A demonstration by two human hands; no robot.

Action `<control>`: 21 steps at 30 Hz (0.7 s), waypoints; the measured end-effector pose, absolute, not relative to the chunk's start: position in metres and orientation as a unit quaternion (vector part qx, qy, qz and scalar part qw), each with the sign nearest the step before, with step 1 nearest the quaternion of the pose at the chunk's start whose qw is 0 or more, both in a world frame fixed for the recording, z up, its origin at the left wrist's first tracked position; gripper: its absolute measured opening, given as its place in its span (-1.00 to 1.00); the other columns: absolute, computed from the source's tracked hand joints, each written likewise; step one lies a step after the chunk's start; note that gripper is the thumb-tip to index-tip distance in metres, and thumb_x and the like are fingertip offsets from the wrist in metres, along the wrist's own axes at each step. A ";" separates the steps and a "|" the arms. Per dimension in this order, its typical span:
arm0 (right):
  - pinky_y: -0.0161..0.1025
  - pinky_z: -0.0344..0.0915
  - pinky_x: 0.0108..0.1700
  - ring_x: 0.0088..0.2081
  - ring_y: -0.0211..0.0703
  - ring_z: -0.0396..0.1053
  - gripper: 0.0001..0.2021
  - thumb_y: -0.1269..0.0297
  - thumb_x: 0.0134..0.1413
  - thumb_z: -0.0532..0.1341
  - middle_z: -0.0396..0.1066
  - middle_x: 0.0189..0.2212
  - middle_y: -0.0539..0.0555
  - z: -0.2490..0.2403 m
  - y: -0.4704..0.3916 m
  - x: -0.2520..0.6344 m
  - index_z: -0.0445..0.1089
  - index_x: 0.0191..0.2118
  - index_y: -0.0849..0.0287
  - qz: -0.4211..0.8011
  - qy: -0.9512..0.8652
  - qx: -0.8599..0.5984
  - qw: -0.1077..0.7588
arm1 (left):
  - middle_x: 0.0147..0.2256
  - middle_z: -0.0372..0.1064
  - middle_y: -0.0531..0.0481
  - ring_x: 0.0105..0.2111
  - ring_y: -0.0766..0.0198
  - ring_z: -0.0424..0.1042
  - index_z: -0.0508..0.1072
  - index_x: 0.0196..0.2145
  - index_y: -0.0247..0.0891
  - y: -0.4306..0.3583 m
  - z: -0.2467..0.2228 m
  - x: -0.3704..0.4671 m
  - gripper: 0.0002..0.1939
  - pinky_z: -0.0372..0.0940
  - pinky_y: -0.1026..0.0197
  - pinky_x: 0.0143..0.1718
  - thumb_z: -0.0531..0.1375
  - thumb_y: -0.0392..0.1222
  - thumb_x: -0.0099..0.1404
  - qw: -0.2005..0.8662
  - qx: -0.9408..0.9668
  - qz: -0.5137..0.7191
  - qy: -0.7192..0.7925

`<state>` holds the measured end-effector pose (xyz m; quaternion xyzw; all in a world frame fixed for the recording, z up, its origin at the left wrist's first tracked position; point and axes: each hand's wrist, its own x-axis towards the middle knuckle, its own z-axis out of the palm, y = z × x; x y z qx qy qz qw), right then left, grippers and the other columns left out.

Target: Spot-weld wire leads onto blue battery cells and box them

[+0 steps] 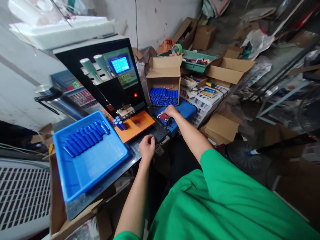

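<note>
My right hand (pixel 170 111) reaches to a bunch of small red and black wired parts (pixel 163 117) on a blue surface (pixel 186 111); its fingertips are too small to make out. My left hand (pixel 147 146) is closed at the table's front edge, near an orange board (pixel 136 126); whatever its fingers hold, if anything, is hidden. Several blue cylinders (pixel 120 123) stand upright on the board's left part, under the welding machine (pixel 120 83). Rows of blue cylinders (pixel 83 138) lie in a blue tray (pixel 95 170) on the left.
An open cardboard box (pixel 163 71) holds stacked blue cylinders behind my right hand. Behind it sits a green tray (pixel 197 66) with a tape roll. A metal flask (pixel 58 100) stands behind the blue tray. A white plastic crate (pixel 202 106) is at the right.
</note>
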<state>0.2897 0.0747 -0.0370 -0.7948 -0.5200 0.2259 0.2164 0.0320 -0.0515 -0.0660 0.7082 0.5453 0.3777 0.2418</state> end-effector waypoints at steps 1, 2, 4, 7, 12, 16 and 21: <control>-0.32 0.28 -0.23 -0.27 -0.12 0.47 -0.72 0.13 0.07 0.29 0.55 -0.36 0.15 -0.036 0.073 0.290 0.58 -0.26 0.27 0.227 -0.525 -0.790 0.218 | -0.31 0.56 -0.04 -0.31 0.21 0.50 0.55 -0.24 -0.21 -0.051 -0.066 0.032 -0.76 0.34 0.19 -0.20 0.14 -0.05 0.33 0.245 0.707 0.378 0.545; -0.32 0.26 -0.25 -0.30 -0.13 0.46 -0.70 0.10 0.10 0.27 0.53 -0.40 0.14 -0.034 0.072 0.290 0.57 -0.29 0.28 0.231 -0.533 -0.784 0.220 | -0.31 0.56 -0.04 -0.32 0.21 0.50 0.55 -0.24 -0.21 -0.051 -0.066 0.032 -0.76 0.34 0.19 -0.20 0.14 -0.04 0.33 0.248 0.706 0.380 0.544; -0.33 0.23 -0.29 -0.34 -0.15 0.43 -0.63 0.03 0.16 0.22 0.50 -0.46 0.11 -0.030 0.066 0.290 0.56 -0.36 0.27 0.238 -0.558 -0.765 0.215 | -0.30 0.56 -0.04 -0.31 0.20 0.51 0.55 -0.25 -0.21 -0.051 -0.065 0.032 -0.76 0.35 0.18 -0.19 0.15 -0.04 0.32 0.248 0.704 0.386 0.542; -0.32 0.23 -0.29 -0.31 -0.11 0.46 -0.55 -0.10 0.16 0.22 0.52 -0.43 0.12 -0.024 0.055 0.285 0.56 -0.35 0.26 0.223 -0.590 -0.754 0.184 | -0.31 0.56 -0.05 -0.30 0.18 0.51 0.56 -0.25 -0.20 -0.050 -0.065 0.032 -0.76 0.35 0.17 -0.19 0.15 -0.04 0.31 0.241 0.704 0.392 0.541; -0.24 0.33 -0.13 0.01 0.14 0.49 -0.39 -0.17 -0.01 0.36 0.53 -0.03 0.36 -0.013 0.039 0.269 0.54 -0.03 0.30 0.163 -0.591 -0.784 0.102 | -0.32 0.56 -0.04 -0.31 0.17 0.51 0.55 -0.25 -0.20 -0.050 -0.067 0.031 -0.75 0.33 0.17 -0.21 0.14 -0.03 0.31 0.244 0.704 0.389 0.542; -0.23 0.35 -0.08 0.09 0.17 0.47 -0.39 -0.12 0.05 0.34 0.51 0.04 0.36 -0.009 0.034 0.263 0.49 0.06 0.28 0.168 -0.587 -0.789 0.071 | -0.32 0.56 -0.03 -0.31 0.18 0.50 0.55 -0.25 -0.20 -0.050 -0.066 0.031 -0.75 0.32 0.18 -0.22 0.13 -0.04 0.31 0.244 0.705 0.381 0.546; -0.24 0.36 -0.09 0.07 0.16 0.49 -0.52 0.01 0.10 0.33 0.53 0.00 0.39 -0.007 0.034 0.259 0.52 0.02 0.29 0.163 -0.591 -0.787 0.069 | -0.32 0.56 -0.03 -0.33 0.18 0.50 0.56 -0.25 -0.18 -0.051 -0.061 0.033 -0.78 0.29 0.19 -0.26 0.15 -0.06 0.32 0.222 0.701 0.371 0.568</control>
